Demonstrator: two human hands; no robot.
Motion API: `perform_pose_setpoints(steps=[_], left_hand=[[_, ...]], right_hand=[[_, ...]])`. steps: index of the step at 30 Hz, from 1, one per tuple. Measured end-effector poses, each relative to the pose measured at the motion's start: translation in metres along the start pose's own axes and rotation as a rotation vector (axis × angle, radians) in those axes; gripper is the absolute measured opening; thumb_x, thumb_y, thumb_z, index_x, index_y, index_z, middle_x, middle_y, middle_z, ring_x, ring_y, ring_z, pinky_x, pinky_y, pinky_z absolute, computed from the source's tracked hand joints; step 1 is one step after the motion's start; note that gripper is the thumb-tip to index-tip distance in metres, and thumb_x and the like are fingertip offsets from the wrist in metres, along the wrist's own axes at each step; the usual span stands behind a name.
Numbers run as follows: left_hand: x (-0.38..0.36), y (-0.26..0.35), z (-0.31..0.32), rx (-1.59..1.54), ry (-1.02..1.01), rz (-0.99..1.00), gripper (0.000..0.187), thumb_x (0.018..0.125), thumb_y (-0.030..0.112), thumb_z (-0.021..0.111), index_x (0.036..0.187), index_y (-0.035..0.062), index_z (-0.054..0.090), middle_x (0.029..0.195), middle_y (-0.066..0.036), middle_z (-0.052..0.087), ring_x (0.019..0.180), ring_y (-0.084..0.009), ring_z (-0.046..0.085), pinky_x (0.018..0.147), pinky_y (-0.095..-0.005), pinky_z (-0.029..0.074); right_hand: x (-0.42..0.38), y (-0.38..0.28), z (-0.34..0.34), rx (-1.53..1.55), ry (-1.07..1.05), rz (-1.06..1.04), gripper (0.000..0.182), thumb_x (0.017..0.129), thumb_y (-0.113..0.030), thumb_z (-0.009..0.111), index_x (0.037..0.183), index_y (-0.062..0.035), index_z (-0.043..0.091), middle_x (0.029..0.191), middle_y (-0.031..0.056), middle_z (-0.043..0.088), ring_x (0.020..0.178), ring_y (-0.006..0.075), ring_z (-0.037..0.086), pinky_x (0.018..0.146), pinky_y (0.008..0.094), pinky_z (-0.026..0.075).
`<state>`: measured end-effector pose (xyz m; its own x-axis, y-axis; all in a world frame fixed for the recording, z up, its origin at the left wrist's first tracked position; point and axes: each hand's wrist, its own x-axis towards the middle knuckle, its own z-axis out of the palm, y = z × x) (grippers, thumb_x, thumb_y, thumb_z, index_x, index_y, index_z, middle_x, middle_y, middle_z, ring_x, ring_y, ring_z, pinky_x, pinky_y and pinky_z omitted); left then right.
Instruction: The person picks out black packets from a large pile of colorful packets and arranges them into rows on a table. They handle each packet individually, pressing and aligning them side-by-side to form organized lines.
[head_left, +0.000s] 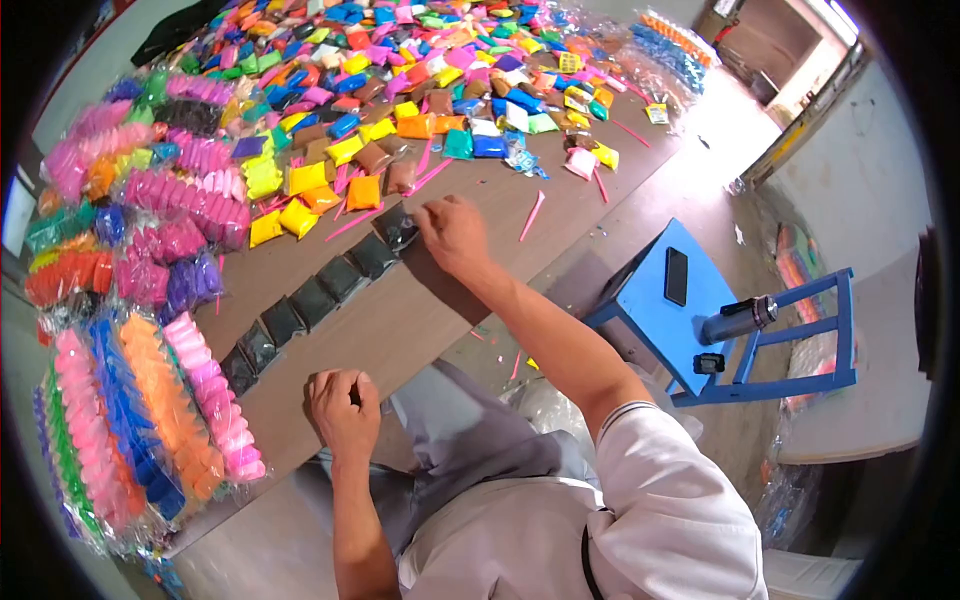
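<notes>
A row of several small black packets [313,300] runs diagonally over the brown table [480,225]. My right hand [452,232] is at the far end of that row, its fingers closed at the edge of the last black packet [397,228]; the fingertips are partly hidden. Close to the table's front edge rests my left hand [343,410], fingers curled in, with nothing visible in them. It lies apart from the near end of the row. Beyond my right hand are an orange packet [364,192] and a brown packet [401,177].
A large heap of coloured packets [400,70] covers the table's far side. Bundled packets in clear wrap [150,420] line the left. Pink strips [533,215] lie scattered. To the right, a blue chair [650,300] bears a phone [676,276] and a flask [740,318].
</notes>
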<state>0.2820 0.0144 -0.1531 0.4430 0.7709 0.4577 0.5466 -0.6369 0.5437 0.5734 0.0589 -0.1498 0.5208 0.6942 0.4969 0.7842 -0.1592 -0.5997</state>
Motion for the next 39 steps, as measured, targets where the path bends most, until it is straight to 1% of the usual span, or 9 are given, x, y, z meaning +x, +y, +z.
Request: perform_pose_setpoints(steps=[3,8,10,20,23,25,28,32,39], left_hand=[[-0.001,-0.003,0.0,0.009,-0.024,0.02,0.011,0.088,0.013,0.062,0.084,0.0026,0.061,0.088,-0.014,0.062,0.088,-0.0355,0.056,0.078,-0.0467,0.044],[-0.001,-0.002,0.001,0.036,-0.021,0.018,0.011,0.087,0.013,0.062,0.084,0.0023,0.061,0.089,-0.014,0.062,0.088,-0.0349,0.056,0.078,-0.0467,0.044],[-0.001,-0.002,0.002,0.038,-0.03,0.027,0.011,0.087,0.013,0.062,0.084,0.0021,0.061,0.089,-0.014,0.063,0.088,-0.0348,0.056,0.079,-0.0466,0.045],[0.0,-0.003,0.003,0.026,0.036,0.031,0.007,0.083,0.012,0.065,0.08,0.0053,0.062,0.084,-0.012,0.063,0.086,-0.0336,0.057,0.078,-0.046,0.044],[0.0,-0.001,0.003,0.02,0.032,0.03,0.007,0.082,0.011,0.065,0.08,0.0052,0.062,0.085,-0.012,0.063,0.085,-0.0338,0.057,0.078,-0.0461,0.044],[0.0,-0.002,0.001,0.021,0.031,0.027,0.007,0.082,0.011,0.065,0.08,0.0053,0.062,0.085,-0.012,0.063,0.085,-0.0338,0.057,0.078,-0.0461,0.044],[-0.001,-0.002,-0.001,0.028,-0.015,0.025,0.011,0.087,0.013,0.062,0.084,0.0022,0.061,0.089,-0.014,0.063,0.089,-0.0353,0.057,0.079,-0.0465,0.045],[0.0,-0.001,0.004,0.03,0.013,0.019,0.009,0.085,0.013,0.063,0.082,0.0043,0.062,0.087,-0.013,0.063,0.088,-0.0343,0.057,0.078,-0.0466,0.044],[-0.001,-0.001,0.002,0.017,0.038,0.024,0.007,0.083,0.012,0.065,0.081,0.0058,0.063,0.085,-0.012,0.063,0.087,-0.0336,0.057,0.077,-0.046,0.044]], right_hand=[[-0.001,0.032,-0.03,-0.052,0.32,0.048,0.014,0.084,-0.017,0.067,0.088,-0.0041,0.067,0.082,0.0182,0.064,0.081,0.0371,0.063,0.072,0.0485,0.05],[-0.016,0.08,-0.103,-0.424,0.163,0.306,0.03,0.084,-0.034,0.066,0.084,-0.0042,0.066,0.079,0.0179,0.066,0.079,0.0371,0.066,0.07,0.0483,0.051],[-0.02,0.08,-0.115,-0.506,-0.039,0.378,0.032,0.084,-0.037,0.064,0.081,-0.0051,0.066,0.075,0.0171,0.067,0.075,0.0375,0.067,0.067,0.0486,0.051],[-0.01,0.044,-0.045,-0.389,-0.073,0.102,0.022,0.082,-0.025,0.064,0.079,-0.0038,0.065,0.074,0.0172,0.068,0.068,0.0384,0.067,0.062,0.0501,0.052],[-0.001,0.027,-0.035,-0.266,-0.097,0.166,0.017,0.084,-0.02,0.062,0.085,-0.0026,0.065,0.087,0.017,0.07,0.082,0.0359,0.068,0.072,0.0477,0.053],[0.011,0.042,-0.025,-0.235,0.162,-0.13,0.019,0.088,-0.015,0.059,0.1,-0.001,0.064,0.109,0.0182,0.067,0.107,0.0324,0.063,0.087,0.0443,0.05],[0.029,0.067,-0.02,-0.384,0.147,-0.384,0.029,0.09,-0.012,0.055,0.117,-0.0006,0.059,0.128,0.018,0.059,0.126,0.0314,0.052,0.099,0.0419,0.044],[0.034,0.095,-0.038,-0.295,-0.239,-0.436,0.035,0.097,-0.016,0.049,0.127,0.0011,0.053,0.136,0.0178,0.054,0.132,0.0338,0.047,0.104,0.0437,0.041],[-0.043,0.103,-0.123,-0.364,-0.261,-0.303,0.039,0.099,-0.027,0.051,0.128,-0.0014,0.054,0.14,0.0187,0.052,0.133,0.036,0.046,0.108,0.0443,0.038]])
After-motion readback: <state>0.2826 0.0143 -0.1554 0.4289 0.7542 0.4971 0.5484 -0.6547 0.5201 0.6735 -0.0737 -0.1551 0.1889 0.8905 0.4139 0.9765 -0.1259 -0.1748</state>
